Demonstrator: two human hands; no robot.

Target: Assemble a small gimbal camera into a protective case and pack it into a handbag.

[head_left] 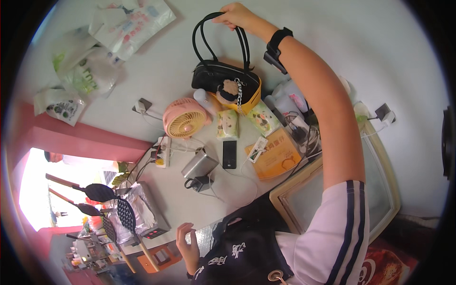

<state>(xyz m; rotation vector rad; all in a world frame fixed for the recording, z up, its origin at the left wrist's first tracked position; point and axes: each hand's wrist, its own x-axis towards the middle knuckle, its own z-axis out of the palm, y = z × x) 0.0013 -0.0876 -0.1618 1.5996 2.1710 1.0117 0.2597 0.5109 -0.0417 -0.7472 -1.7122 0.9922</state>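
My right arm reaches up to the far side, and my right hand is closed around the black handles of a handbag. The bag is black with a yellow lower side. A brown plush charm and a chain hang on its front. Below the bag sit two green tissue packs. Near my body at the lower left, my left hand is raised with nothing in it, its fingers loosely bent and apart.
On the counter are a pink fan, a black phone, a silver box-shaped device, an orange cardboard box and trailing cables. Waffle irons stand at the left. A glass-topped freezer is at the right. Plastic bags hang upper left.
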